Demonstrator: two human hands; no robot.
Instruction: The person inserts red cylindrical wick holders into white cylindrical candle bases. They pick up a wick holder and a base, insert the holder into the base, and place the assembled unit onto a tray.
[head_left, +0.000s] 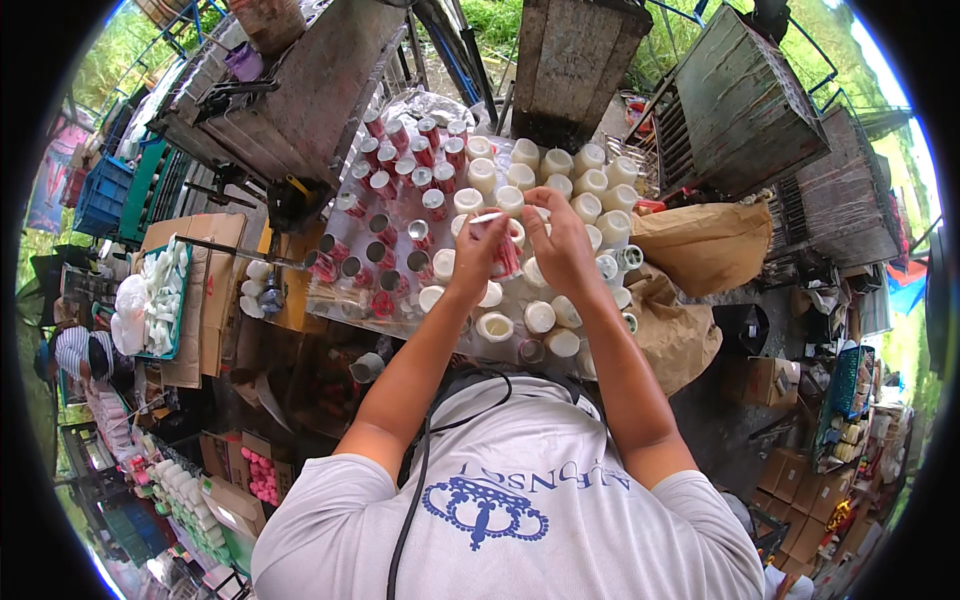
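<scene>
My left hand (pixel 478 252) is over the middle of the table, its fingers closed on a thin white strip-like piece (pixel 487 217). A red-and-white printed piece (pixel 507 258) shows just beside its fingers; whether the hand grips that too is unclear. My right hand (pixel 562 240) is close by on the right, fingers bent and closed at the tips, and what they hold is hidden. Around and under both hands stand rows of cream-white filled containers (pixel 540 317), which look like candles. On the left of the table are several clear glasses with red printing (pixel 387 183).
The table (pixel 420 325) has a plastic-like cover. Brown paper (pixel 690 245) lies along its right side. Grimy metal boxes (pixel 575 70) stand beyond it. At left are cardboard sheets (pixel 215 300) and a green tray of white pieces (pixel 165 300). A dark cord (pixel 425 470) hangs over my shirt.
</scene>
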